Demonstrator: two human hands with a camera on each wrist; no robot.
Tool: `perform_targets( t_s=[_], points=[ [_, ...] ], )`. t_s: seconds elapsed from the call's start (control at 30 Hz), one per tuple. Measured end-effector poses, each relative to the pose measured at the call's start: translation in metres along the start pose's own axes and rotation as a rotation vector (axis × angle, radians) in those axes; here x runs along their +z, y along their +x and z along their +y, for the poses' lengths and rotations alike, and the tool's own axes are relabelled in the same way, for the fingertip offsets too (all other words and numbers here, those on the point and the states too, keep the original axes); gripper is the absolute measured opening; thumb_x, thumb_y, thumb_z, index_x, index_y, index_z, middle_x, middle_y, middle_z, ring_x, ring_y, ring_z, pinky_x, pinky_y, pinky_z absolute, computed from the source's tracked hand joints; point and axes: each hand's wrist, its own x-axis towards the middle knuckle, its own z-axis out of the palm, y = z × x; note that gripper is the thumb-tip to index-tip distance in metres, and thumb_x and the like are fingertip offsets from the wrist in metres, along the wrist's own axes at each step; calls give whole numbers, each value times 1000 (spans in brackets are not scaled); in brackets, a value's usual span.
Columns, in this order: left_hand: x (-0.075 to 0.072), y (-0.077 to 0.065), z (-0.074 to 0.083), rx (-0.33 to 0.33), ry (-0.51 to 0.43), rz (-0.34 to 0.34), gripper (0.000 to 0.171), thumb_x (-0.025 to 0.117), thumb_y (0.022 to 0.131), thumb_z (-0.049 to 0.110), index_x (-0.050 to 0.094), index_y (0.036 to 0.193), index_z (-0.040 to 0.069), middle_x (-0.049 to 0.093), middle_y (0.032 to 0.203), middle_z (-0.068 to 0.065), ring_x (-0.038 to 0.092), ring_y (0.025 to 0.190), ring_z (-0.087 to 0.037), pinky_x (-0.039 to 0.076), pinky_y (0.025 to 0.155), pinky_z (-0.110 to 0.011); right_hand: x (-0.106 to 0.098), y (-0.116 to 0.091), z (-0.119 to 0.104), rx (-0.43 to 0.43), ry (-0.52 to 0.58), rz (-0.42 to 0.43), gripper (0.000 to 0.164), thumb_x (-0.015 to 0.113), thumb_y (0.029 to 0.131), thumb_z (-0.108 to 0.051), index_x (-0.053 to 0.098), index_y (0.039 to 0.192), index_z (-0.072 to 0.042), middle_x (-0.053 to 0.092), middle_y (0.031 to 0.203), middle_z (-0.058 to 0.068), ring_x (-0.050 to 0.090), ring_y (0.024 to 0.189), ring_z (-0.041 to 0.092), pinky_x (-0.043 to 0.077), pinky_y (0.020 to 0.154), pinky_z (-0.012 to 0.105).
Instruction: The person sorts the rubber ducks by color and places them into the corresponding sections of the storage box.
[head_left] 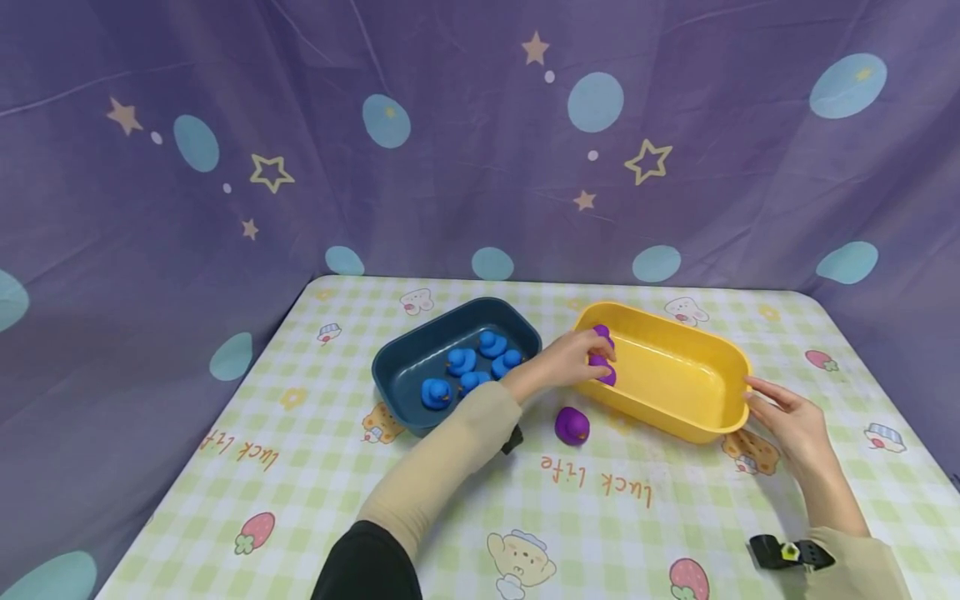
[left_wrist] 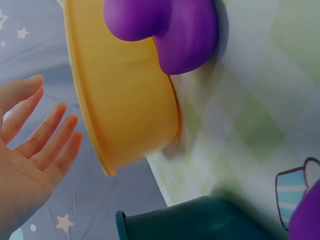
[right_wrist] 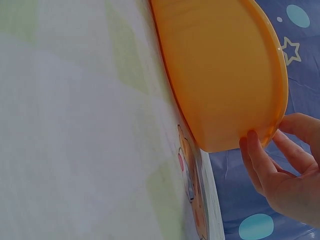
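Note:
My left hand [head_left: 573,357] reaches over the near-left end of a yellow plastic bin [head_left: 675,367], fingers spread and nothing gripped in the left wrist view. Two purple rubber ducks, one by the thumb [head_left: 606,372] and another purple duck [head_left: 602,332] behind the fingers, show partly in that end. A further purple duck [head_left: 572,426] sits on the tablecloth in front of the bin. My right hand [head_left: 795,429] holds the bin's right end by its rim, the fingertips [right_wrist: 252,136] lying against the outer wall.
Left of the yellow bin stands a dark teal bin [head_left: 397,362] with several blue ducks [head_left: 437,393], partly hidden by my left forearm. Both bins rest on a green-checked tablecloth [head_left: 315,483]. A purple patterned curtain [head_left: 465,200] hangs behind the table.

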Motion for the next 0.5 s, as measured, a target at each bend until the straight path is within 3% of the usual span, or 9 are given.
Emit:
perform_targets(
  t_s=[0.23, 0.5],
  points=[
    [-2, -14, 3, -17, -54, 32, 21, 64, 82, 18, 64, 100, 8, 59, 104, -1, 53, 97, -17, 40, 82, -13, -1, 0, 0, 4, 18, 1, 36, 65, 80, -25, 60, 114, -15, 49, 93, -23, 55, 78, -12, 48, 69, 11],
    [0, -29, 2, 4, -94, 58, 17, 63, 82, 16, 65, 97, 8, 61, 99, -2, 53, 94, -14, 42, 83, -16, 0, 0, 0, 3, 29, -4, 37, 65, 80, -24, 59, 115, -14, 49, 93, -22, 55, 77, -11, 48, 69, 11]
  ],
)
